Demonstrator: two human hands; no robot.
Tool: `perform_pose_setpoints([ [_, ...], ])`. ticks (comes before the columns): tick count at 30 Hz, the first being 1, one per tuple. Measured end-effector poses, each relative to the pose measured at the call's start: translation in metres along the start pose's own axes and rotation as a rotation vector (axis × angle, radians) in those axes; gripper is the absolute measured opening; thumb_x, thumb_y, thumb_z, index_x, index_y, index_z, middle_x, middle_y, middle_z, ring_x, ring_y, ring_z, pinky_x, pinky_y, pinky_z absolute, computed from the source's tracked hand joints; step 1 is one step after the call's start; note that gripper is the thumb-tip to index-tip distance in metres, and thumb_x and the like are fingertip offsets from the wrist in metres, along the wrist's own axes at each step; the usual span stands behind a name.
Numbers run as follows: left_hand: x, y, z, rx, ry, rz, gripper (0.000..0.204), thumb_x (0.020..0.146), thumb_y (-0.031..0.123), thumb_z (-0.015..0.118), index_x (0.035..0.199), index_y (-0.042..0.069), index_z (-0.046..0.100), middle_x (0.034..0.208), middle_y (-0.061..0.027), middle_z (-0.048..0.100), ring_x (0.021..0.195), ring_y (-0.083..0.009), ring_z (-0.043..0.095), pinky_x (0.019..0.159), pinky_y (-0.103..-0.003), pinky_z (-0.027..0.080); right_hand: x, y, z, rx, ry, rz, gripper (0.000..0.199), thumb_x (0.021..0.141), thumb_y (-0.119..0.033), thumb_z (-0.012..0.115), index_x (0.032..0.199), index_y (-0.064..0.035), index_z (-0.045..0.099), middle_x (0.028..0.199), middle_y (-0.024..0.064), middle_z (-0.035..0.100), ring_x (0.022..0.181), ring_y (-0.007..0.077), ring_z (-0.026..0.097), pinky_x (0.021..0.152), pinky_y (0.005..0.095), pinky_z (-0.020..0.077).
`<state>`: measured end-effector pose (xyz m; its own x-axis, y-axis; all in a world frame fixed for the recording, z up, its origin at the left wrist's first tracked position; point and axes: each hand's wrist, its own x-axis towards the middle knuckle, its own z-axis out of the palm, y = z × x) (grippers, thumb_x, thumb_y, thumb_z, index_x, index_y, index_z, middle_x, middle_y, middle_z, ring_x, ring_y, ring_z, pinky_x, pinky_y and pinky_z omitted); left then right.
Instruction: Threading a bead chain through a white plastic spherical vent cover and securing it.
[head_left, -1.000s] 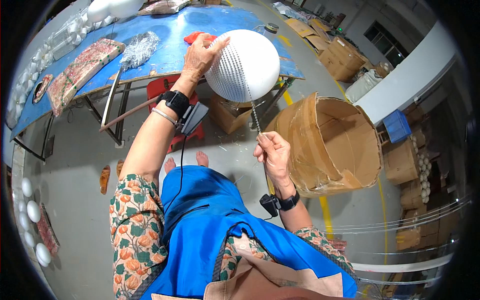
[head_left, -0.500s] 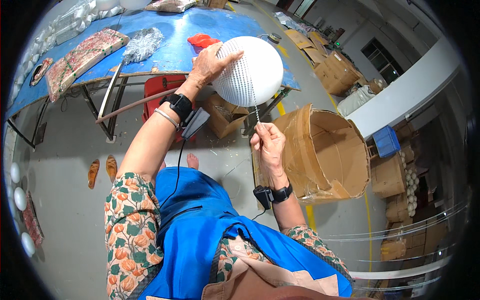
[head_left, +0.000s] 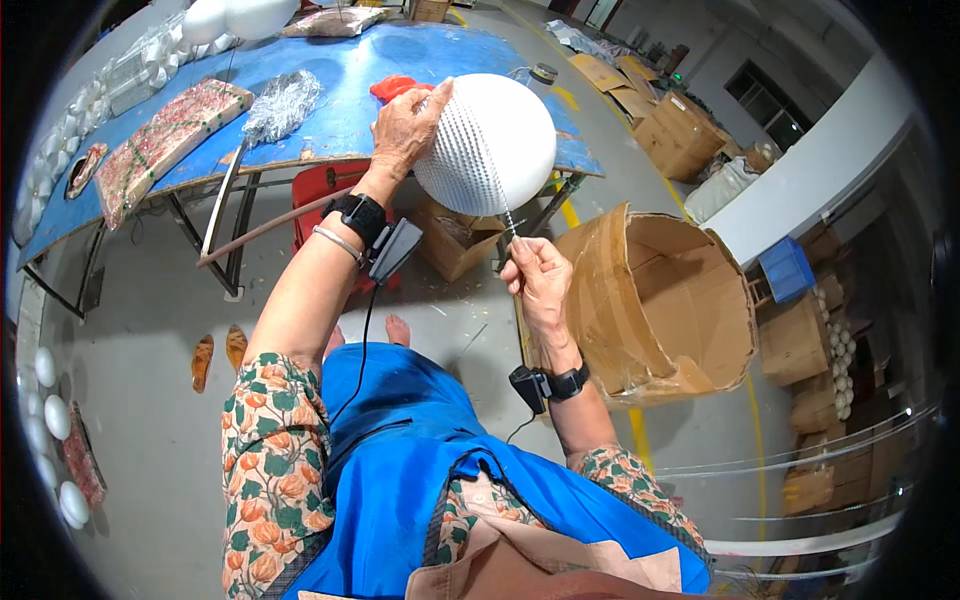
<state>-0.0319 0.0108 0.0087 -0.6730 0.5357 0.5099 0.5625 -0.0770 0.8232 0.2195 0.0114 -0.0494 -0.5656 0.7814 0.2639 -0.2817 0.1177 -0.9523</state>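
A large white ball (head_left: 525, 140) is held up over the near edge of the blue table. Rows of a fine, silvery bead-like strand (head_left: 455, 155) cover its left part, while the right part is smooth and bare. My left hand (head_left: 405, 130) grips the ball from the left, its thumb pressed along the wound rows. Below the ball, my right hand (head_left: 540, 280) pinches the strand between thumb and fingertips. The strand runs taut from the ball's underside down to that pinch. Where the strand goes past my right hand cannot be made out.
The blue table (head_left: 365, 75) bears a wrapped slab (head_left: 170, 140), a silvery strand pile (head_left: 283, 105) and a red bag (head_left: 400, 88). A big open carton (head_left: 610, 300) stands right of my right hand. Below the table are a smaller carton (head_left: 455, 240) and a red chair (head_left: 318, 195).
The ball and both hands sit slightly left in the picture. My left thumb now points more upward along the rows. My right hand still pinches the taut strand.
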Motion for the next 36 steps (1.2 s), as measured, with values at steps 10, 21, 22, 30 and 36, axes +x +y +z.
perform_pose_setpoints([
  [10, 0.012, -0.03, 0.002, 0.129, -0.109, 0.411, 0.049, 0.078, 0.051, 0.053, 0.099, 0.008, 0.058, 0.084, -0.0144, 0.06, 0.079, -0.0336, 0.057, 0.074, -0.04, 0.043, -0.056, -0.011, -0.029, -0.074, -0.014, 0.129, 0.02, 0.087, -0.019, 0.055, 0.084, 0.0006, 0.056, 0.057, 0.0039, 0.056, 0.045, 0.0048, 0.045, 0.043, 0.0163, 0.0346],
  [21, -0.002, 0.005, 0.009, 0.04, 0.111, 0.043, 0.047, 0.071, 0.052, 0.06, 0.075, 0.006, 0.067, 0.079, -0.015, 0.065, 0.078, -0.0277, 0.062, 0.076, -0.035, 0.045, -0.061, -0.006, -0.024, 0.049, -0.042, 0.125, 0.02, 0.086, -0.02, 0.056, 0.082, -0.0002, 0.056, 0.057, 0.004, 0.056, 0.045, 0.0051, 0.046, 0.042, 0.016, 0.0348],
  [22, -0.003, 0.007, 0.008, 0.072, 0.094, 0.009, 0.048, 0.073, 0.053, 0.057, 0.074, 0.006, 0.067, 0.08, -0.0151, 0.065, 0.078, -0.0284, 0.062, 0.076, -0.036, 0.045, -0.059, -0.005, -0.023, 0.059, -0.043, 0.127, 0.019, 0.086, -0.02, 0.056, 0.082, -0.0006, 0.057, 0.057, 0.0039, 0.056, 0.045, 0.0052, 0.046, 0.042, 0.016, 0.0346],
  [30, -0.004, -0.016, 0.004, 0.211, -0.049, 0.315, 0.065, 0.078, 0.055, 0.049, 0.111, -0.001, 0.051, 0.104, -0.0205, 0.055, 0.096, -0.0341, 0.054, 0.082, -0.043, 0.041, -0.042, -0.001, -0.021, 0.022, -0.027, 0.087, 0.019, 0.086, -0.02, 0.055, 0.082, -0.0014, 0.057, 0.057, 0.0033, 0.056, 0.044, 0.0045, 0.044, 0.042, 0.0161, 0.0331],
  [36, -0.008, 0.003, 0.006, 0.106, 0.017, 0.011, 0.063, 0.072, 0.054, 0.059, 0.106, 0.002, 0.055, 0.098, -0.0188, 0.058, 0.093, -0.0319, 0.055, 0.08, -0.04, 0.043, -0.026, 0.0, -0.02, 0.012, -0.007, 0.059, 0.02, 0.086, -0.021, 0.055, 0.081, -0.0016, 0.057, 0.056, 0.0029, 0.056, 0.044, 0.0043, 0.044, 0.042, 0.0162, 0.0327],
])
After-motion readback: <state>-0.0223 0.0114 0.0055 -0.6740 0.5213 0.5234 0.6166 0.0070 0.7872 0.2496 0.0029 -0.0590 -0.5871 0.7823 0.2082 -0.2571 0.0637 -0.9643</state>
